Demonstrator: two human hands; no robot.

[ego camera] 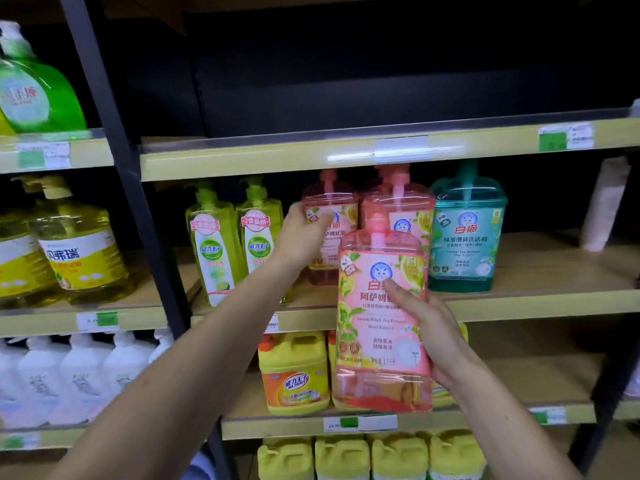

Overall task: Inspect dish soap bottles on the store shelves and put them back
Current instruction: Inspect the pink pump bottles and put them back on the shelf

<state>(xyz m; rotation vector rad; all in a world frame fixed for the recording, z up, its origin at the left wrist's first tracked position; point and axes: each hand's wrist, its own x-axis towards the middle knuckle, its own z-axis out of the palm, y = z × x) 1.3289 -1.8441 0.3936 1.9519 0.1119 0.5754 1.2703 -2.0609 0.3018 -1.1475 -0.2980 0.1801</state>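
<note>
A pink pump bottle of dish soap is held in front of the shelves, label toward me. My right hand grips its right side, thumb across the label. My left hand reaches to the middle shelf and grips the left side of another pink bottle standing there. A third pink bottle stands just behind the held one. A teal bottle stands to their right.
Two green pump bottles stand left of my left hand. Yellow jugs fill the lower shelves. The right part of the middle shelf is bare wood. A black upright post divides the bays; the upper shelf overhangs.
</note>
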